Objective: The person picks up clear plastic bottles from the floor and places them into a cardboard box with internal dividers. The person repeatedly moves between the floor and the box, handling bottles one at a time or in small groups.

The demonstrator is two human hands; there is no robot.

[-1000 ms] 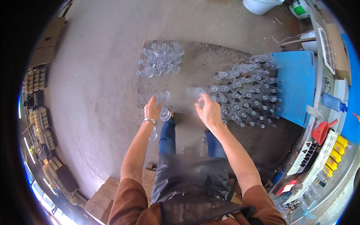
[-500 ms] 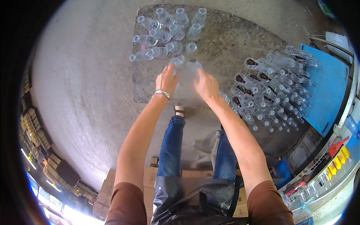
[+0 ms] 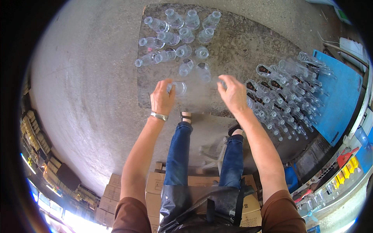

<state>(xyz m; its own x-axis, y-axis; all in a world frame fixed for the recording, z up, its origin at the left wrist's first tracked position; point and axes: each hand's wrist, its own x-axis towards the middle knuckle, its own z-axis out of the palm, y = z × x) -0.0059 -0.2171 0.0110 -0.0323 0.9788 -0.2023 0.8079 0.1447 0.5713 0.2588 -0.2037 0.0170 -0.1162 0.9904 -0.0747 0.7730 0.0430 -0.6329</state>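
Note:
My left hand (image 3: 162, 97), with a silver band at the wrist, is closed around the neck end of a clear glass bottle (image 3: 180, 89) tipped over above the board. To its right my right hand (image 3: 234, 95) hangs over the board, thumb and fingers apart, with no bottle visible in it. Between and beyond my hands stand two clear bottles with dark marks, one bottle (image 3: 186, 67) on the left and a blurred bottle (image 3: 203, 72) on the right. Behind them several clear bottles (image 3: 168, 37) stand in loose rows.
The bottles stand on a worn dark board (image 3: 248, 42) on the grey floor. At right, many glass pieces (image 3: 283, 99) lie close together, beside a blue sheet (image 3: 342, 97). Cardboard boxes (image 3: 155, 182) and a pale chair base (image 3: 213, 157) are near my legs.
Both hands have drawn back toward me from the two front bottles, which now stand free. My left hand has moved onto another bottle; my right hand has moved right.

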